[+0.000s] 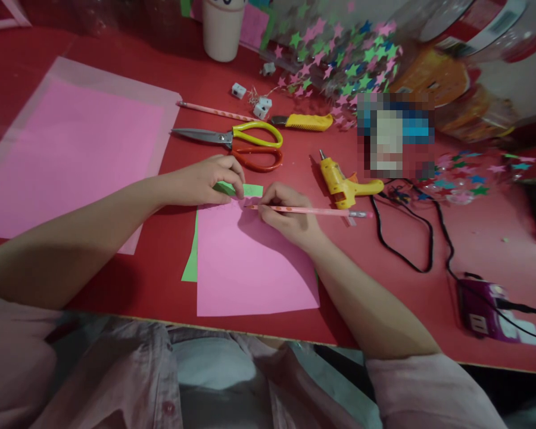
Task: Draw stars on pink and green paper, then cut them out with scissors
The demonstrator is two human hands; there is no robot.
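In my right hand (290,214) is a pink pencil (312,211), held in a writing grip with its tip pointing left at the upper part of a pink paper sheet (254,268). My left hand (209,179) rests at the sheet's top left, fingers bent and thumb apart from them, fingertips pressing down close to the pencil tip. Faint pencil marks show along the sheet's top edge. Beneath it lies green paper (190,256), sticking out at the left and top. A small pink shape near the left fingertips is too unclear to name.
Beyond my hands lie scissors (227,138), a yellow utility knife (308,122), another pencil (218,111) and a yellow glue gun (343,182). A larger pink sheet (80,155) is at left. A white cup (223,33), star cutouts (352,59) and a purple power adapter (486,310) stand around.
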